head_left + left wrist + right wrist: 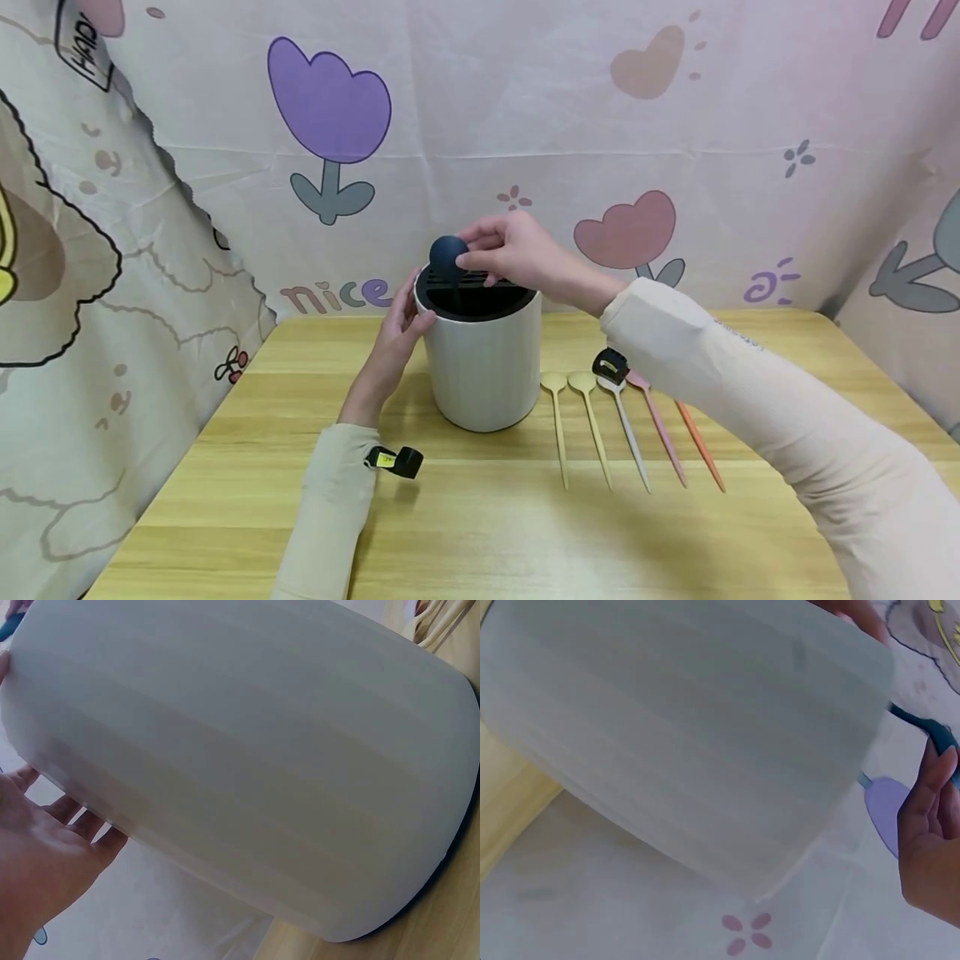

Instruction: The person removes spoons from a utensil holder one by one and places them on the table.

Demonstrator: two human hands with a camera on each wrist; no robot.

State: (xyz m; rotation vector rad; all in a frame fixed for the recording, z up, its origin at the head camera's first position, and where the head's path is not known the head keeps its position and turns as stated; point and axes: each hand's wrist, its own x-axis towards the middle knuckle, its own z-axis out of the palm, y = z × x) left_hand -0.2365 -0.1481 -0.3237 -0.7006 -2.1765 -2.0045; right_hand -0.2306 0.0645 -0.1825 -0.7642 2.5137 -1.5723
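A round white container (483,367) with a black inner rim and slotted insert stands upright on the table. My left hand (393,346) holds its left side, thumb near the rim; in the left wrist view the fingers (90,821) lie along the wall. Over the opening, my right hand (517,254) pinches a dark blue spoon (448,254) by its round bowl. The spoon's handle points down toward the opening, its lower end hidden. From the right wrist view, part of the blue handle (911,716) shows above the rim.
Right of the container, several spoons lie in a row: two pale yellow spoons (558,425), a white spoon (633,437), a pink spoon (663,429) and an orange one (701,446) partly under my right sleeve. A printed cloth (480,100) hangs behind the wooden table (480,533).
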